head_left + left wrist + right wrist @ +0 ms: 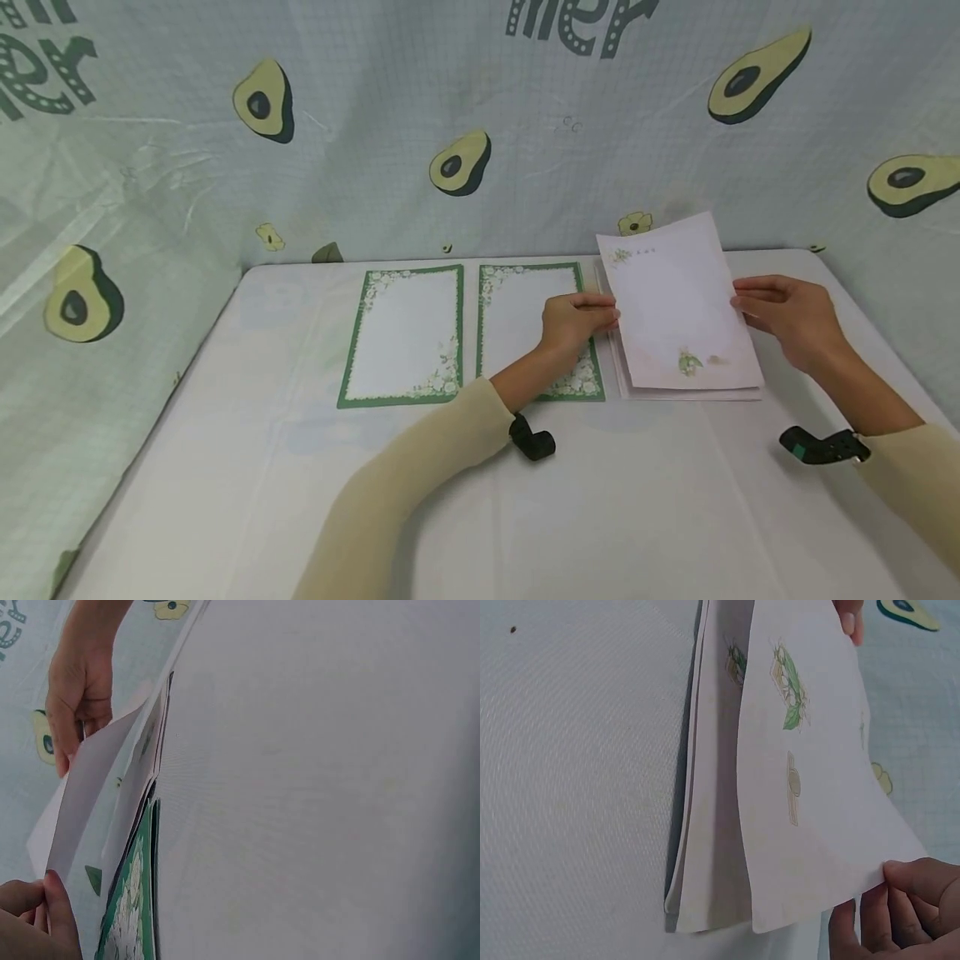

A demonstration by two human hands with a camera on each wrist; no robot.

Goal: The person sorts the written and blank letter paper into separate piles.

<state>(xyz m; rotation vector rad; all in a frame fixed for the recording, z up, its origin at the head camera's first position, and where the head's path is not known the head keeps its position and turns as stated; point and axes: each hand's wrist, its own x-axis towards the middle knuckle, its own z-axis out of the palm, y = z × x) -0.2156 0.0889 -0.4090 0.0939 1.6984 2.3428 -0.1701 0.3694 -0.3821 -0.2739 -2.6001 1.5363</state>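
Observation:
A pale pink sheet of paper (667, 308) with small green floral prints is raised over a stack of similar sheets (624, 379) at the right of the table. My left hand (573, 325) pinches its left edge, thumb and fingertips on the paper. On the opposite edge, my right hand (791, 317) pinches the sheet too. In the right wrist view the lifted sheet (817, 765) bows away from the stack (712, 825), which shows a matching print. From the left wrist view, a gap lies between the sheet (90, 787) and the papers below.
Two green-bordered floral papers (405, 333) (525, 283) lie side by side to the left, the nearer one partly behind my left forearm. The white table (637, 500) meets an avocado-print curtain (360, 125) at the back and sides. A black wrist device (532, 437) sits on each arm.

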